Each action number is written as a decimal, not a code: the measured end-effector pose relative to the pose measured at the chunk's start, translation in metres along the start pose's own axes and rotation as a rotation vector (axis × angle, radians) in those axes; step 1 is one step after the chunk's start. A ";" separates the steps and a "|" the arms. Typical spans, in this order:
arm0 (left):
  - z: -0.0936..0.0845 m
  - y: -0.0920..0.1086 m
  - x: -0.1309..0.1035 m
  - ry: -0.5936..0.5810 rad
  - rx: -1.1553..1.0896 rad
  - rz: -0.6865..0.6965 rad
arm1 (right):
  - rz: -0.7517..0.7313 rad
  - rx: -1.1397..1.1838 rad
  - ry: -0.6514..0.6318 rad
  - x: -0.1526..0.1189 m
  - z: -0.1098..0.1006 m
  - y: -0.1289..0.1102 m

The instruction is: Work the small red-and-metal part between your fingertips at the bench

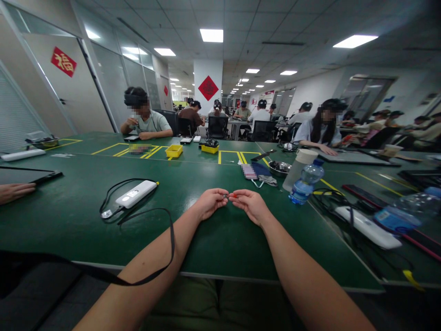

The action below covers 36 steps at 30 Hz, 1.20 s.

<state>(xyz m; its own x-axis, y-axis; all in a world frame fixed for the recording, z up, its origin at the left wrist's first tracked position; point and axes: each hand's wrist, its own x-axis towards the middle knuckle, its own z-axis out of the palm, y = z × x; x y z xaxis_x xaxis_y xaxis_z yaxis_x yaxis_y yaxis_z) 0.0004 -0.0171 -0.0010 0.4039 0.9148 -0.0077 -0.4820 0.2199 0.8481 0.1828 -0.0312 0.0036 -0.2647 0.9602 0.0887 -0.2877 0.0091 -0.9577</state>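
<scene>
My left hand [212, 202] is closed in a pinch on a tiny dark metallic piece [225, 196], its kind too small to make out. Facing it, my right hand [251, 205] pinches a small red piece [234, 195] between thumb and fingers. The fingertips of both hands nearly meet, just above the green table [220, 243]. Whether the two pieces touch each other cannot be seen clearly.
Left of my hands lies a white power bank [137, 194] with a black cable looping over my left forearm. A water bottle [306, 181], a pale tumbler [299, 168] and a metal bowl [279, 167] stand to the right. Yellow trays [174, 151] sit farther back.
</scene>
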 end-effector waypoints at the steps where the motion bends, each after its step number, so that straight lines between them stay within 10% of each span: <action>1: 0.000 0.000 0.000 -0.009 0.011 -0.005 | 0.000 -0.017 0.015 0.001 0.000 0.001; 36: 0.004 -0.008 0.002 0.021 0.424 0.254 | -0.203 -0.286 0.041 0.004 0.001 0.006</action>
<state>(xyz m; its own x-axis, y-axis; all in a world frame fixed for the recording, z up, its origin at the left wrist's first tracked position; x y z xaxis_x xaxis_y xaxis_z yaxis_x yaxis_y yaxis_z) 0.0084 -0.0187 -0.0060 0.2971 0.9292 0.2199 -0.2020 -0.1639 0.9656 0.1793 -0.0280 -0.0011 -0.1894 0.9412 0.2796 -0.0597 0.2732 -0.9601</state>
